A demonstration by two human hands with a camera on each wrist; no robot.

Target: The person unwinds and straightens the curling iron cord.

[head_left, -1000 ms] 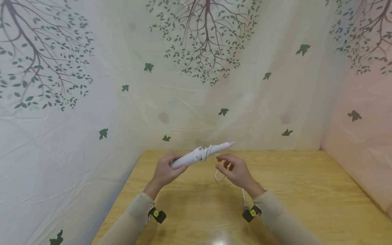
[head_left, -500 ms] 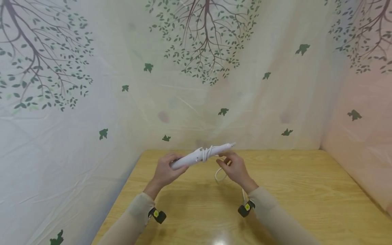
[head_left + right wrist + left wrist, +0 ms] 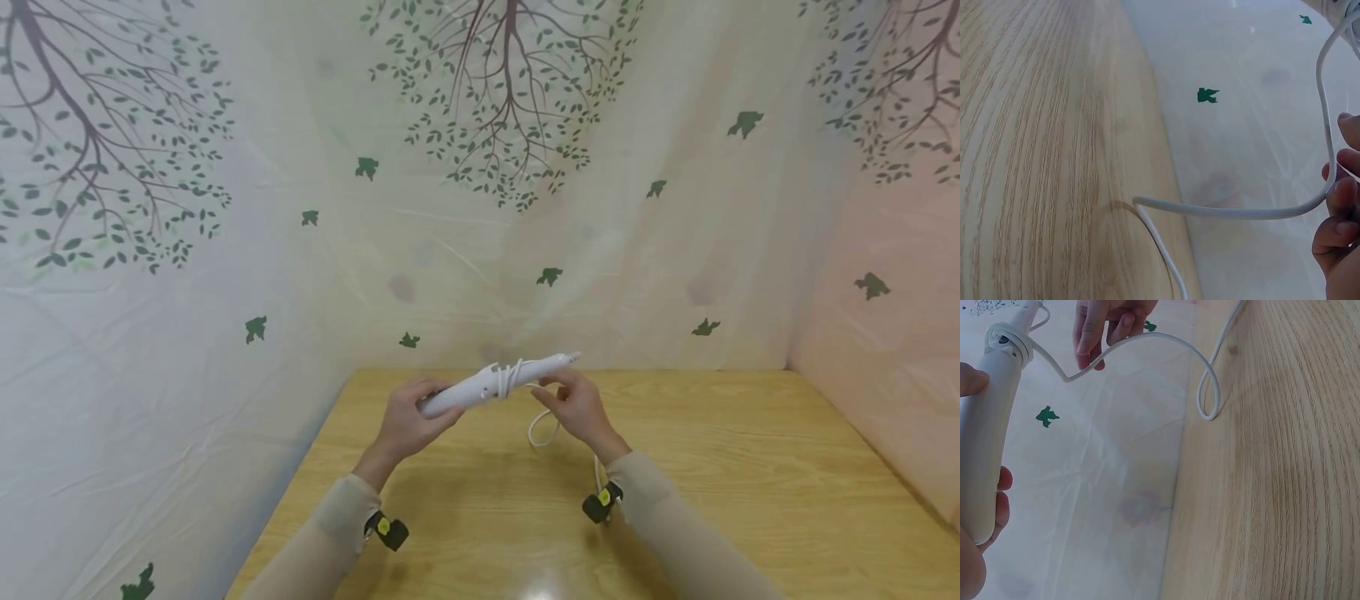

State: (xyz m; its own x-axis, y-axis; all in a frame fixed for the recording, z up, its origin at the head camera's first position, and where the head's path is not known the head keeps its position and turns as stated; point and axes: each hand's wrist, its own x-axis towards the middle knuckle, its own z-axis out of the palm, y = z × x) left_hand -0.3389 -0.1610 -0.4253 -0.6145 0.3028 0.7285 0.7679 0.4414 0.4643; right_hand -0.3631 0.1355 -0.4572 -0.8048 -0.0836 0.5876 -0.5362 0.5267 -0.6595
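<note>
My left hand grips the thick end of a white wand-shaped appliance, which tilts up to the right over the table. A white cord is wound around the middle of the appliance. From those coils the loose cord runs to my right hand and on in a hanging loop. In the right wrist view the right fingers curl at the cord, with the thumb apart from them. Under the thin end of the appliance, the right fingertips lie close below it in the head view.
A wooden table lies beneath both hands. Pale curtains printed with trees and green birds hang behind the table and at its left and right sides. Each wrist carries a small black camera.
The right hand has shifted slightly inward and up under the thin end of the appliance, its fingers nearer the cord. The left hand and the appliance have stayed nearly in place.
</note>
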